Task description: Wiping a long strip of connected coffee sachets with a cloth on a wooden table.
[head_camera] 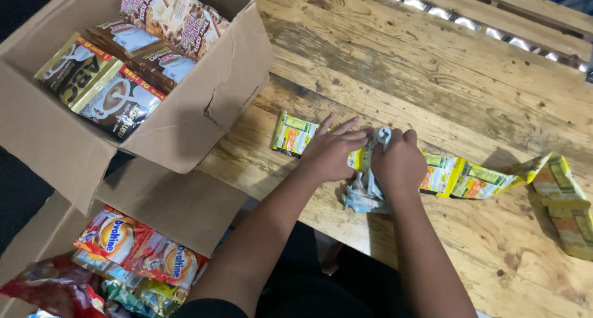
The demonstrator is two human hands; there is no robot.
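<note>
In the head view, the left hand (333, 152) lies flat with spread fingers on the long strip of yellow-green foil sachets (475, 181), which runs across the worn wooden table (432, 65) from 9 to 3 o'clock. The right hand (398, 160) pinches a folded part of it. The strip looks light, limp and slippery; the seams between sachets seem the best hold. At 10 o'clock the open cardboard box of brown coffee sachets (204, 117) crowds the left end.
</note>
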